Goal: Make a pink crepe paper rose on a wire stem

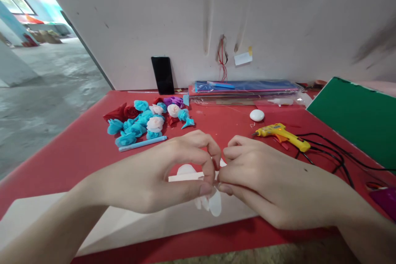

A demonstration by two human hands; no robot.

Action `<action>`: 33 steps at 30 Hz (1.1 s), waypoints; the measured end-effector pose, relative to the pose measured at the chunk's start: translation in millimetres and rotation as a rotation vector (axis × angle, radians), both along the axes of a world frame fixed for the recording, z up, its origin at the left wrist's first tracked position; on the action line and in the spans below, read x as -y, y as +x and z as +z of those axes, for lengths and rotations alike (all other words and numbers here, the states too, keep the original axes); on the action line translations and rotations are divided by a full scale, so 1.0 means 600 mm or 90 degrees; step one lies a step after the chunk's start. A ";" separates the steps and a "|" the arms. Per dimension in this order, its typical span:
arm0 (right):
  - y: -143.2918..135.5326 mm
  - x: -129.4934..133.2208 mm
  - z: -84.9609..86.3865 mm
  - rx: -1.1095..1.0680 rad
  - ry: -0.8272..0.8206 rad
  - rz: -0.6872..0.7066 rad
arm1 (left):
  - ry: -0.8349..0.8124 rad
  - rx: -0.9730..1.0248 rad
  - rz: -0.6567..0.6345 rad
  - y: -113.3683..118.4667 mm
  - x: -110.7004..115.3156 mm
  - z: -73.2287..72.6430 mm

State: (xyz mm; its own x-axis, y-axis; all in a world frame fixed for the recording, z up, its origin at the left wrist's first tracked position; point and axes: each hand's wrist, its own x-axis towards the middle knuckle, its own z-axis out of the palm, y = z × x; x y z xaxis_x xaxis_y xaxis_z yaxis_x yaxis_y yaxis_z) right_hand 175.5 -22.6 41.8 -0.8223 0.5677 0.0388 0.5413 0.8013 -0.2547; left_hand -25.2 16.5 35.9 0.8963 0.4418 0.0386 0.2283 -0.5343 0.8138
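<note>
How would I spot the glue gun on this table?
Start at the red table and look right of the two hands, toward the green board. The glue gun lies there on its side, the only yellow thing, black cable trailing from it.

red table cover [77,148], pile of paper flowers [145,121] mostly bright blue with a few white and dark red ones, one purple. glue gun [283,134] is yellow, its cord [334,152] black. green sheet [359,117] off to the side, white petals [212,203] up front
</note>
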 end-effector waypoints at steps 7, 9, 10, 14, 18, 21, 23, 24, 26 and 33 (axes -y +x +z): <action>0.006 -0.003 0.002 -0.010 -0.047 0.023 | -0.002 -0.001 -0.015 -0.004 0.000 -0.006; 0.006 -0.004 0.003 -0.019 -0.067 0.019 | 0.016 0.000 -0.009 -0.005 0.001 -0.007; 0.006 -0.004 0.003 -0.025 -0.077 0.015 | 0.025 -0.001 -0.006 -0.006 0.002 -0.007; 0.006 -0.006 0.003 -0.038 -0.101 -0.004 | 0.051 -0.011 0.012 -0.008 0.006 -0.005; 0.007 -0.009 0.002 -0.038 -0.105 -0.014 | 0.074 -0.030 0.028 -0.006 0.008 0.002; 0.007 -0.011 0.000 -0.034 -0.093 -0.009 | 0.106 -0.058 0.054 -0.002 0.010 0.004; 0.006 -0.013 -0.002 -0.030 -0.087 -0.011 | 0.122 -0.070 0.071 0.000 0.011 0.002; 0.006 -0.013 -0.003 -0.028 -0.086 -0.017 | 0.127 -0.074 0.081 0.001 0.011 0.001; 0.005 -0.014 -0.005 -0.024 -0.085 -0.036 | 0.128 -0.079 0.102 0.003 0.013 -0.002; 0.007 -0.014 -0.003 -0.016 -0.103 -0.042 | 0.059 -0.049 0.075 0.006 0.013 -0.002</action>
State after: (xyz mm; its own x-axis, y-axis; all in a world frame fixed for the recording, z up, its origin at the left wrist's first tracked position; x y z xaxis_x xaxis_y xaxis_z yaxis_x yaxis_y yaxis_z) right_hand 179.8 -14.5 40.0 -0.7828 0.6212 -0.0380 0.5835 0.7114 -0.3917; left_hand -21.5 8.5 34.4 0.8407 0.5412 0.0165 0.3536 -0.5719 0.7402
